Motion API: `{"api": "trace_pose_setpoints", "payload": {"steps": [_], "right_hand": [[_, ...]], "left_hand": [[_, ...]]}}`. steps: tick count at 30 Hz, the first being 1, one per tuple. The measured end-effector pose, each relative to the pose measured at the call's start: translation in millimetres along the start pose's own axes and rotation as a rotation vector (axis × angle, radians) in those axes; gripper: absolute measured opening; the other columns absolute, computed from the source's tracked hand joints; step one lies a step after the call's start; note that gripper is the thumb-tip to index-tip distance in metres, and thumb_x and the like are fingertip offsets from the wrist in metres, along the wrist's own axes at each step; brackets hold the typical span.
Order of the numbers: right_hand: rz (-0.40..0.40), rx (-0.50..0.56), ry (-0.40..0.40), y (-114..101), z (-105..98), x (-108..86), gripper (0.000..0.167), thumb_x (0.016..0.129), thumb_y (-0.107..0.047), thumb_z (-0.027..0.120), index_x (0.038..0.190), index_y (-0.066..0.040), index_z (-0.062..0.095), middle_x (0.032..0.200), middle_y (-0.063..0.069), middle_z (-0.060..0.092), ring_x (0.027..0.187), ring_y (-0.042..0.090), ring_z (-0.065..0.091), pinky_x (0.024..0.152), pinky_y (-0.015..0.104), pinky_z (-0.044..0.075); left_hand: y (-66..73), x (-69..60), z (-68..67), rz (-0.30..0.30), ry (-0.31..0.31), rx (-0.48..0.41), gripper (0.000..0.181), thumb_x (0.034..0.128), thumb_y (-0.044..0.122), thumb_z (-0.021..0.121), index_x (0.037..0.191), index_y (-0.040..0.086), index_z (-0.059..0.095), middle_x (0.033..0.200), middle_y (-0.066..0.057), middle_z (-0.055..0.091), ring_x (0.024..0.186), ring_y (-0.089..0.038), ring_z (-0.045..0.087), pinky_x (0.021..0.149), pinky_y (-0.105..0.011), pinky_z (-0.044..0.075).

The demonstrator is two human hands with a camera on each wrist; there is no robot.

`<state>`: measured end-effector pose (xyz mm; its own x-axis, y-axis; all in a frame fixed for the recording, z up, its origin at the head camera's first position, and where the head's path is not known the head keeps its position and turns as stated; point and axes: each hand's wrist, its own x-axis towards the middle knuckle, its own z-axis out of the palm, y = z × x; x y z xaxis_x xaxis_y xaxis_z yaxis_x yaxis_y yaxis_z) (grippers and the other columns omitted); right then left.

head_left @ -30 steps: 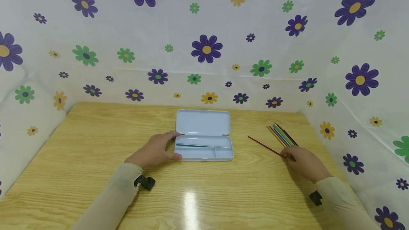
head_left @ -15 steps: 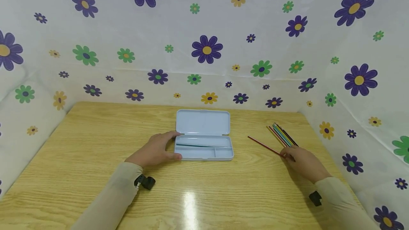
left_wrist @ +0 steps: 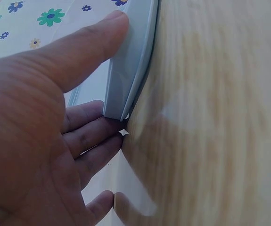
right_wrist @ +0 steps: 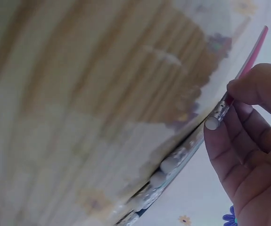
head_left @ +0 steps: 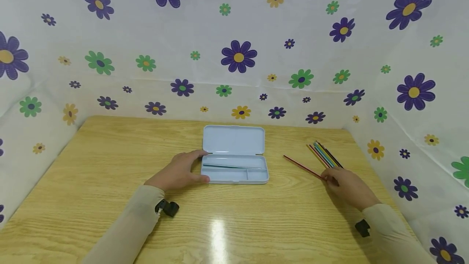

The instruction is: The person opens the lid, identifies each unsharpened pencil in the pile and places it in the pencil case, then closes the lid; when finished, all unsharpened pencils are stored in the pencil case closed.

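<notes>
Barely any change on my feed: the far tip of the slim red wooden pencil (head_left: 302, 166) sits slightly further left than half a second ago, so I read this as the pick-up stage, pencil in hand. My right hand (head_left: 348, 186) has thumb and fingertips together, pinching its eraser end; shaft points left of the hand. Loose multicoloured wooden pencils (head_left: 324, 155) lie just beyond those fingers. Left hand (head_left: 177, 172) is spread, thumb and index apart, touching the pale-blue hinged box (head_left: 233, 139), lid up, at its right.
</notes>
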<state>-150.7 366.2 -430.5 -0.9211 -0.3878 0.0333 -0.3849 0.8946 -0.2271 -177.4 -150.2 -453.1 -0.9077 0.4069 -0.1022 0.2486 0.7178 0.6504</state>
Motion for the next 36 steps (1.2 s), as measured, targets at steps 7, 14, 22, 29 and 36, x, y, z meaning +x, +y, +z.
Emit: {"api": "trace_pose_setpoints", "payload": {"steps": [7,14,22,29,36], "right_hand": [[-0.027,0.007,0.042,-16,-8,7.3,0.016,0.094,-0.002,0.072,0.108,-0.008,0.075,0.099,-0.001,0.072,0.087,0.016,0.064,0.074,0.039,0.057],[-0.089,0.024,0.094,-33,-9,16.7,0.019,0.097,-0.002,0.067,0.112,-0.009,0.075,0.097,-0.002,0.069,0.08,0.007,0.055,0.067,0.029,0.052],[-0.256,0.037,0.199,-50,-3,35.3,0.023,0.091,0.004,0.074,0.11,-0.009,0.075,0.1,-0.001,0.069,0.078,0.003,0.055,0.063,0.026,0.051],[-0.32,0.033,0.229,-66,2,52.0,0.023,0.088,0.007,0.074,0.106,-0.008,0.076,0.097,-0.002,0.07,0.082,0.008,0.061,0.067,0.029,0.055],[-0.307,0.032,0.177,-81,3,65.3,0.021,0.091,0.001,0.075,0.108,-0.01,0.077,0.099,-0.004,0.07,0.087,0.009,0.063,0.072,0.03,0.058]], "left_hand": [[-0.8,0.4,-0.2,-0.005,0.002,0.004,0.089,0.0838,0.051,0.084,0.156,0.016,0.045,0.161,-0.011,0.043,0.15,-0.04,0.034,0.122,-0.06,0.028],[-2.3,0.6,0.2,0.002,0.007,-0.002,0.089,0.0837,0.052,0.084,0.156,0.016,0.045,0.161,-0.01,0.043,0.15,-0.038,0.035,0.122,-0.059,0.029],[-3.5,0.4,-0.8,-0.006,0.008,0.008,0.089,0.0837,0.053,0.083,0.156,0.019,0.045,0.162,-0.01,0.043,0.15,-0.041,0.034,0.122,-0.062,0.027],[-5.3,0.4,0.9,0.007,0.007,0.006,0.089,0.0834,0.055,0.082,0.156,0.019,0.045,0.161,-0.008,0.043,0.15,-0.04,0.034,0.122,-0.061,0.026],[-2.9,0.0,1.6,0.005,0.008,0.0,0.087,0.0841,0.052,0.083,0.156,0.019,0.046,0.161,-0.009,0.044,0.149,-0.041,0.034,0.121,-0.063,0.026]]}}
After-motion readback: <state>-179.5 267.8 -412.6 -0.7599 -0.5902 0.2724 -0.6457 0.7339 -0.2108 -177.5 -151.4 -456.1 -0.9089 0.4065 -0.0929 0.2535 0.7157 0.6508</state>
